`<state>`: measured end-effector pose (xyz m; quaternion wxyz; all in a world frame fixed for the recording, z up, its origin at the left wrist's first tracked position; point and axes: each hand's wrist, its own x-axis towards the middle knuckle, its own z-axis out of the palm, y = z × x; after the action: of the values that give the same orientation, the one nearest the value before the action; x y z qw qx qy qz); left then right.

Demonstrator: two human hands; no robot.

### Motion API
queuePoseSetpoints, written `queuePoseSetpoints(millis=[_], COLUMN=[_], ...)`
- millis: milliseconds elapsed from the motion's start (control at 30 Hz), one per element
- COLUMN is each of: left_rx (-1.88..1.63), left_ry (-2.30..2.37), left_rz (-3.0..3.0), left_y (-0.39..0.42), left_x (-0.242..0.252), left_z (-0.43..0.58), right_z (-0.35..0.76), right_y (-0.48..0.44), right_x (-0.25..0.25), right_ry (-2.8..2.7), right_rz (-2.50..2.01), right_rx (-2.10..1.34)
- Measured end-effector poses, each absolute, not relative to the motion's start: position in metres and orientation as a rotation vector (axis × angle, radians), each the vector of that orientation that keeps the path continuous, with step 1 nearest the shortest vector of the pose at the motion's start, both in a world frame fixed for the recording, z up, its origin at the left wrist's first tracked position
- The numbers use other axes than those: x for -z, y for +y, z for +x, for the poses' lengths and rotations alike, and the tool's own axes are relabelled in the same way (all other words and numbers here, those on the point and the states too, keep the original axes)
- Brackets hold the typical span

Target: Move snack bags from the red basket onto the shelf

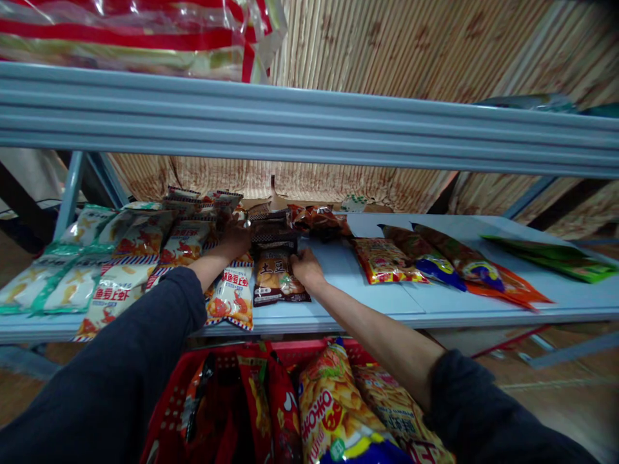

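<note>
My right hand [307,269] has its fingers curled at the right edge of a brown snack bag [275,274], which lies at the shelf's front with its printed face up. My left hand [235,240] reaches deeper, against the left side of the dark brown snack bags [271,225] stacked in a row behind that one. Its fingers are dim and partly hidden among the packs. Just below my left hand lies a white and orange snack bag [231,293] with a striped edge. Crumpled reddish-brown packs [322,220] sit farther back, behind my right hand.
Rows of white and green bags [68,280] fill the shelf's left. To the right lie a red and yellow bag [387,261], brown and blue bags [459,258] and flat green packs [556,258]. A red basket [167,412] of snacks stands below; a blue-grey shelf beam [309,122] crosses above.
</note>
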<state>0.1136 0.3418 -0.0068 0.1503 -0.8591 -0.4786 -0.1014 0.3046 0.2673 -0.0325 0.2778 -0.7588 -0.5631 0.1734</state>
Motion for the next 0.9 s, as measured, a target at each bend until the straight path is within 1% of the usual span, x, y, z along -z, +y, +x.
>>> queuePoseSetpoints(millis=[467,600,767,900], left_rx=[0.247,0.279,0.403,0.401], left_ry=[-1.443,-1.419,-1.414,-1.392], left_rz=[-2.39,-2.386,-2.39,-2.504], left_y=[0.345,0.339,0.332,0.323], left_x=[0.0,-0.005,-0.008,-0.013], left_z=[0.113,0.113,0.117,0.122], right_z=[0.309,0.312,0.317,0.317], right_y=[0.265,0.267,0.271,0.271], right_x=[0.033,0.035,0.043,0.047], right_ry=[-1.504,-1.471,-1.44,-1.422], right_rz=[-2.024,-1.95,-1.851,-1.787], right_rx=[-0.527,-0.553,-0.62,-0.669])
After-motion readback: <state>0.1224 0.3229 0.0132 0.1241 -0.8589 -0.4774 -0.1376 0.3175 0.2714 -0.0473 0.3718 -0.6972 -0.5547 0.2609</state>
